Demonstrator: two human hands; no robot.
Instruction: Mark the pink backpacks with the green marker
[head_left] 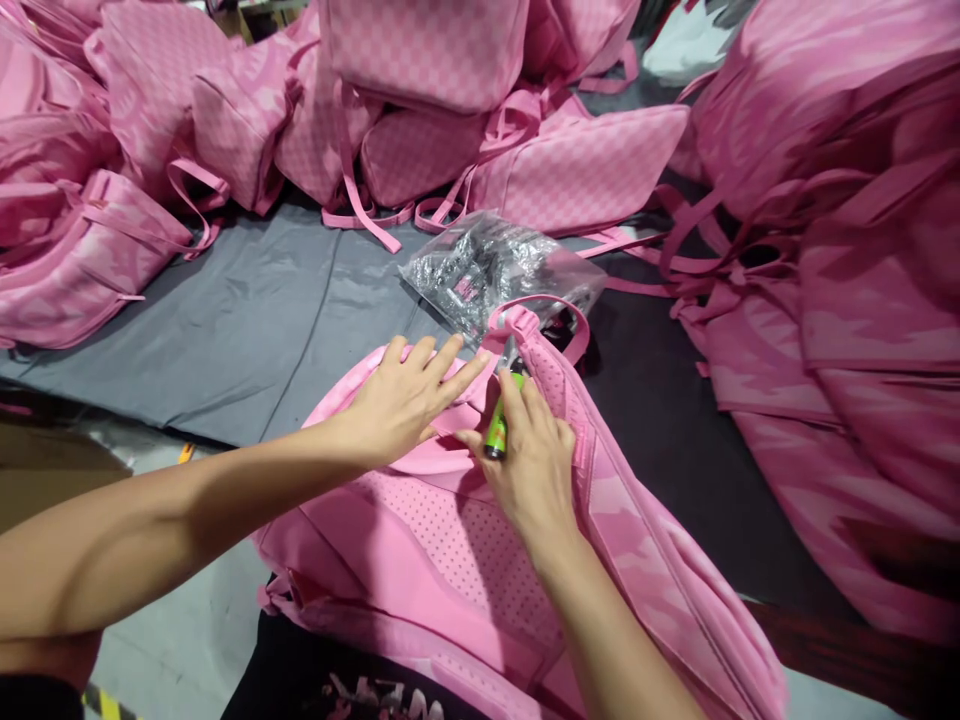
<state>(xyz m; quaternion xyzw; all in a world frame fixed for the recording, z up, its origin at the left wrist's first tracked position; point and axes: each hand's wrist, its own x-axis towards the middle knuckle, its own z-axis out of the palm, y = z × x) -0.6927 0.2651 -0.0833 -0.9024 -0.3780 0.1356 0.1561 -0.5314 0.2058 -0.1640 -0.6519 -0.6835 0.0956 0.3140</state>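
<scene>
Here, in the head view, the right hand [534, 450] is wrapped round a green tool [496, 432], its long axis running from 7 to 1 o'clock; the pink backpack [450, 530] lies beneath, its strap buckle [520, 320] at 12 o'clock. At 9 o'clock the left hand [409, 400], nearly flat, spreads its fingers over the backpack. White lettering [382, 698] on the black garment is unreadable.

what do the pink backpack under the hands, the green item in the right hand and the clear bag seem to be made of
Pink backpack: probably synthetic fabric with a mostly matte finish, given its soft folds and seams. Green item: likely smooth, fairly glossy plastic, going by its bright, rigid-looking body. Clear bag: thin, shiny plastic film, see-through, with crinkles catching sharp glints.
</scene>
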